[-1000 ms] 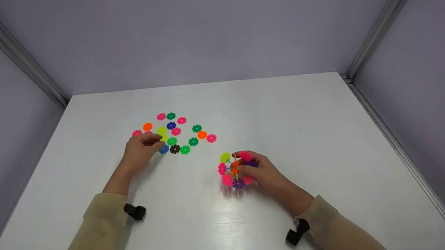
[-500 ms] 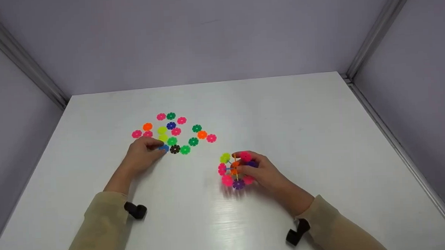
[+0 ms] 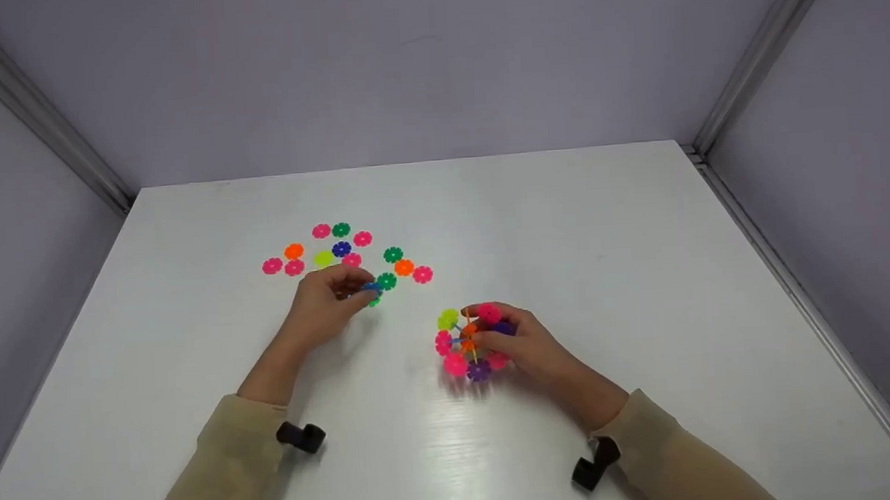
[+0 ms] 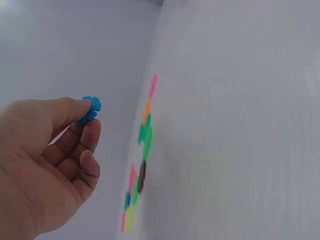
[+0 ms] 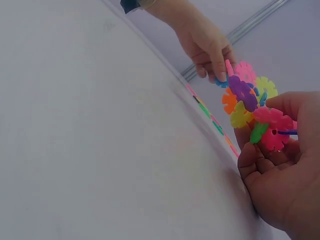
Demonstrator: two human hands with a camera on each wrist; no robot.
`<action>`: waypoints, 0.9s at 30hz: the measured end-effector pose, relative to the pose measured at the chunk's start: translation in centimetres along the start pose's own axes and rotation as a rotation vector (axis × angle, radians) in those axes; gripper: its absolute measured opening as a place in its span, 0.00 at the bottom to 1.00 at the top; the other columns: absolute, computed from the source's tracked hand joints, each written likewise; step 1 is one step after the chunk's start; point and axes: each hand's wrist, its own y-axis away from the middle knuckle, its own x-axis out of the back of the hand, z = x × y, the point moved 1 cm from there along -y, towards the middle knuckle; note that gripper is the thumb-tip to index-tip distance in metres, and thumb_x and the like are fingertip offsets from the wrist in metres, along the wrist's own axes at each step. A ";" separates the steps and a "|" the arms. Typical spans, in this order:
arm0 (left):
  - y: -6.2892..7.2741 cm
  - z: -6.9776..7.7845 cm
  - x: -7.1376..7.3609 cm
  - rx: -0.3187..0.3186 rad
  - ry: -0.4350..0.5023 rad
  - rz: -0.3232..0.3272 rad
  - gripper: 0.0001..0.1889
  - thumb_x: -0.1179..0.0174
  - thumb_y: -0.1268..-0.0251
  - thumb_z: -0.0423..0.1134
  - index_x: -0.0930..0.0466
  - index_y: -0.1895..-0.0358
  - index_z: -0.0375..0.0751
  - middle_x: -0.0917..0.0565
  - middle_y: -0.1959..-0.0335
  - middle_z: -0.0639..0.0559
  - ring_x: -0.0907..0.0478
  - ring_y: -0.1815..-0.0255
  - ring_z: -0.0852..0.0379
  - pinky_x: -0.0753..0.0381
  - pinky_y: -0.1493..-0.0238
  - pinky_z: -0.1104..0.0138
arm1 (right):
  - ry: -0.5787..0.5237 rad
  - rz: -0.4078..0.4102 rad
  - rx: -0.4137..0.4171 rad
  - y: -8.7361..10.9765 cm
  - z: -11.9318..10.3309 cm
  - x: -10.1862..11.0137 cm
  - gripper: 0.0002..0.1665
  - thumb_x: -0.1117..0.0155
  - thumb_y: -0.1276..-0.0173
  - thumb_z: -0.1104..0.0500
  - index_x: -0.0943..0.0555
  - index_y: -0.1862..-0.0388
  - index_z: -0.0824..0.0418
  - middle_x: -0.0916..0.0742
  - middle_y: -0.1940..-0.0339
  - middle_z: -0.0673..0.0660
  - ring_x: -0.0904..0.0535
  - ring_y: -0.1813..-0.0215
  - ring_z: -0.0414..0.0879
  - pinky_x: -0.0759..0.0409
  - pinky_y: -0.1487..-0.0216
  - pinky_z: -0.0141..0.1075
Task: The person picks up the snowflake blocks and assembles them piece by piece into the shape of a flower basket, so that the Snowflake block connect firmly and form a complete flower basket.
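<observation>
Between thumb and forefinger my left hand pinches a blue snowflake disc, notched like a flower, raised above the table. Below and behind that hand lie loose snowflake discs, some of them hidden by it in the head view; a dark green disc shows just beyond the fingertips. To the right, my right hand holds a ball-like cluster of interlocked snowflake discs. Pink, purple, yellow, orange and green pieces show in it, among them a purple disc in the right wrist view. Its far side is partly covered by my fingers.
Loose discs lie spread at the left middle of the white table, including an orange disc and a pink disc. Pale walls with metal corner rails enclose the back and sides.
My left hand took the blue disc from the table, lifted it and moved right towards the cluster, uncovering pink discs on the left. The right hand has stayed nearly still.
</observation>
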 end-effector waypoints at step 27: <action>1.2 5.4 -9.0 -0.343 0.177 -0.185 0.10 0.32 0.25 0.38 0.08 0.47 0.46 0.09 0.56 0.61 0.20 0.62 0.55 0.21 0.61 0.66 | 0.029 -0.059 0.096 0.2 0.0 -0.2 0.21 0.35 0.21 0.62 0.20 0.34 0.68 0.17 0.52 0.57 0.22 0.54 0.51 0.17 0.53 0.35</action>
